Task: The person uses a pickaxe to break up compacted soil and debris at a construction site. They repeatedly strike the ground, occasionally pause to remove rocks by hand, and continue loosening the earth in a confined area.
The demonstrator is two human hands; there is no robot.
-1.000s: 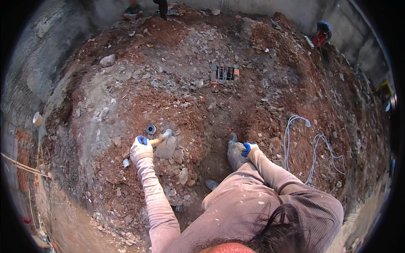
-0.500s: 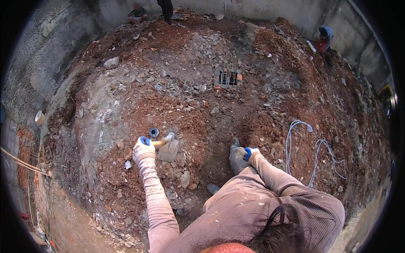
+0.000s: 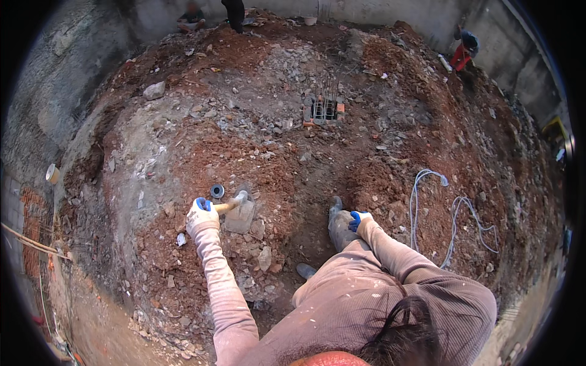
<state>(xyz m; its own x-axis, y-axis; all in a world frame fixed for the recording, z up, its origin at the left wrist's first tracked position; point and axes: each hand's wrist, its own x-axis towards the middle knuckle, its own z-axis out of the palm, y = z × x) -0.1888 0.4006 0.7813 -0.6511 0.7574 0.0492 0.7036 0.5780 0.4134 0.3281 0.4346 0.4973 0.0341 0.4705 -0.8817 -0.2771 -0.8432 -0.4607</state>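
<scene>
My left hand (image 3: 203, 215), in a white glove with blue coating, is closed round the wooden handle of a hammer (image 3: 225, 208). The hammer's grey head (image 3: 241, 197) rests at the top of a pale stone block (image 3: 238, 219) set among rubble. Just beyond the hand, a small dark round container (image 3: 217, 191) lies on the soil. My right hand (image 3: 360, 222), gloved alike, is against my bent knee with its fingers curled in. Whatever those fingers hold, if anything, is hidden.
A pale looped cable (image 3: 417, 201) lies on the red soil to the right. Ahead, rebar rises from a brick-edged pit (image 3: 323, 111). A person in red trousers (image 3: 462, 56) stands far right; other people (image 3: 234, 13) are by the back wall. A white bucket (image 3: 52, 174) sits at left.
The view has shifted slightly. The far-right person has gone from a crouch to more upright. My left hand keeps the hammer on the stone block, and my right hand stays at my knee.
</scene>
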